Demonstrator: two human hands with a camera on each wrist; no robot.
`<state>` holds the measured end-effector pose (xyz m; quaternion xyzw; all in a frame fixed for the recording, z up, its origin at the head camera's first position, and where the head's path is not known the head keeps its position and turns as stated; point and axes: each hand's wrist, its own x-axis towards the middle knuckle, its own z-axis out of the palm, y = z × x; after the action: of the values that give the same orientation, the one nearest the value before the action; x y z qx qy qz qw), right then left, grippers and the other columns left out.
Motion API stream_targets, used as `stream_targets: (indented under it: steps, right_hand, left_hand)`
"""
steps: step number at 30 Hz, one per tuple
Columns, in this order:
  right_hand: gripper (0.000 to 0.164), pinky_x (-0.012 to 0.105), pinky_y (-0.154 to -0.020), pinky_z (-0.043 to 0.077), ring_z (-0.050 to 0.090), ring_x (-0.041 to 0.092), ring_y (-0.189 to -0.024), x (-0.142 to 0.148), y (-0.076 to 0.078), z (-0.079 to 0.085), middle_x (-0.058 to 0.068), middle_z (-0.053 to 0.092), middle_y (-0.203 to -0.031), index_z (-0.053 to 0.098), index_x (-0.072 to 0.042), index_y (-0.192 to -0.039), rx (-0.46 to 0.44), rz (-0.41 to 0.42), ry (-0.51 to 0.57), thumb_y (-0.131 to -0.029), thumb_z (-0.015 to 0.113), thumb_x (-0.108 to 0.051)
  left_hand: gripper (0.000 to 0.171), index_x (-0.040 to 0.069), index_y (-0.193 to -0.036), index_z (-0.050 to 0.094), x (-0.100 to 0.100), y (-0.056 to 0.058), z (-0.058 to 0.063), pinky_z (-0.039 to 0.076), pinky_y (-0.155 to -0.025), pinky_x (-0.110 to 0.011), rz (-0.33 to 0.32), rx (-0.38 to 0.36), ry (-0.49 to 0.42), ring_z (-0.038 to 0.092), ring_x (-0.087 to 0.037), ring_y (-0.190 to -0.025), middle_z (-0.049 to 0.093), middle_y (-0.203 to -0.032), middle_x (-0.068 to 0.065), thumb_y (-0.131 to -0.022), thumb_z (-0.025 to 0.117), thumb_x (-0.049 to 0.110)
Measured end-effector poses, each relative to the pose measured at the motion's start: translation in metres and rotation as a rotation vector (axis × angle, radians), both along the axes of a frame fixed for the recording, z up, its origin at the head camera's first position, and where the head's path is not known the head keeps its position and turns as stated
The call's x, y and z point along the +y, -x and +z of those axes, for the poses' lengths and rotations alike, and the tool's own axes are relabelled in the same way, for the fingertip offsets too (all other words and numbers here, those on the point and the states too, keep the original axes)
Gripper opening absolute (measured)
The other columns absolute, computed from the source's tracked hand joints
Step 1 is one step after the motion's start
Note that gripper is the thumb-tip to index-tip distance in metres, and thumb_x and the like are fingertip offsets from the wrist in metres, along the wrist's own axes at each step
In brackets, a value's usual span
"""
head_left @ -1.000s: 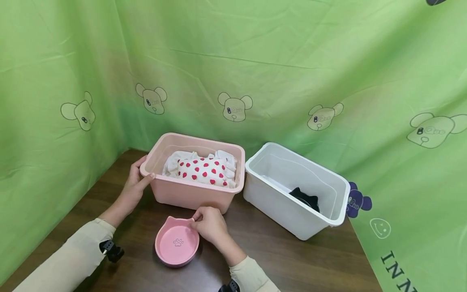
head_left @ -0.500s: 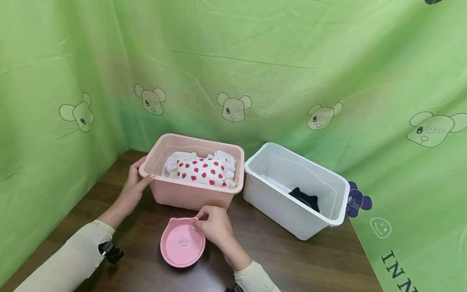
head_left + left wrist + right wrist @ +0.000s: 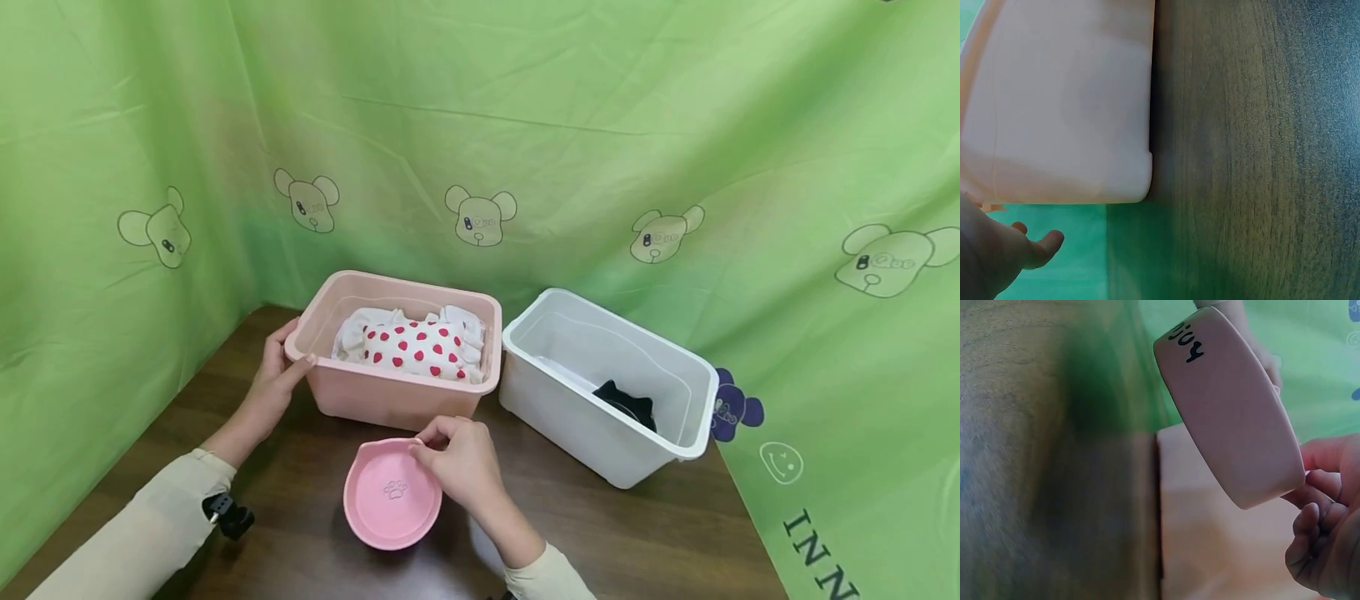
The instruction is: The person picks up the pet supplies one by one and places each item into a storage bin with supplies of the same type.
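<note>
My right hand (image 3: pixel 467 462) pinches the ear-side rim of a pink cat-eared bowl (image 3: pixel 393 500) between thumb and fingers. A paw print marks the bowl's inside, and its outer wall carries dark lettering in the right wrist view, where the bowl (image 3: pixel 1235 412) hangs tilted above the wooden table. My left hand (image 3: pixel 272 379) grips the left end of a pink bin (image 3: pixel 397 400), thumb over the front corner of the rim. Inside that bin lies a small frilled white cushion (image 3: pixel 412 348) with red strawberry-like prints. The left wrist view shows the bin's side wall (image 3: pixel 1066 112) close by.
A white bin (image 3: pixel 577 425) stands right of the pink one, with a black cat-eared dish (image 3: pixel 626 404) partly hidden inside it. Both bins sit toward the back of the brown wooden table (image 3: pixel 637 542). A green printed curtain (image 3: pixel 390 133) encloses the back and sides.
My right hand has brought the pink bowl to the right and upward, and it looks a little larger in the head view. The left hand keeps its place on the bin.
</note>
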<state>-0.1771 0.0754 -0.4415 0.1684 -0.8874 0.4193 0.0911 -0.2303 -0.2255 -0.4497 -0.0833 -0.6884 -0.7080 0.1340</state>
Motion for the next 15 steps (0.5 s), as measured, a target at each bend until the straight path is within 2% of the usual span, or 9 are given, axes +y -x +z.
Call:
stream_targets:
  steps: [7,15]
  right_hand:
    - [0.014,0.021,-0.06,0.048,0.061,0.013,-0.071,0.011,-0.007,0.019,-0.016,0.064,-0.07,0.078,-0.025,-0.075,0.089,0.018,-0.014,-0.077,0.089,-0.016]
    - [0.012,0.022,-0.066,0.046,0.055,0.003,-0.073,0.025,-0.007,0.036,-0.017,0.067,-0.071,0.081,-0.023,-0.079,0.265,0.094,-0.062,-0.075,0.09,-0.016]
  left_hand:
    - [0.066,-0.001,-0.158,0.015,0.0,0.001,0.0,0.032,-0.102,-0.008,0.009,-0.013,-0.014,0.032,-0.023,-0.141,0.024,-0.162,-0.021,-0.104,0.052,0.002]
    - [0.066,0.0,-0.159,0.014,0.0,0.001,0.0,0.032,-0.103,-0.008,-0.002,-0.023,0.007,0.028,-0.027,-0.145,0.023,-0.163,-0.02,-0.105,0.052,0.004]
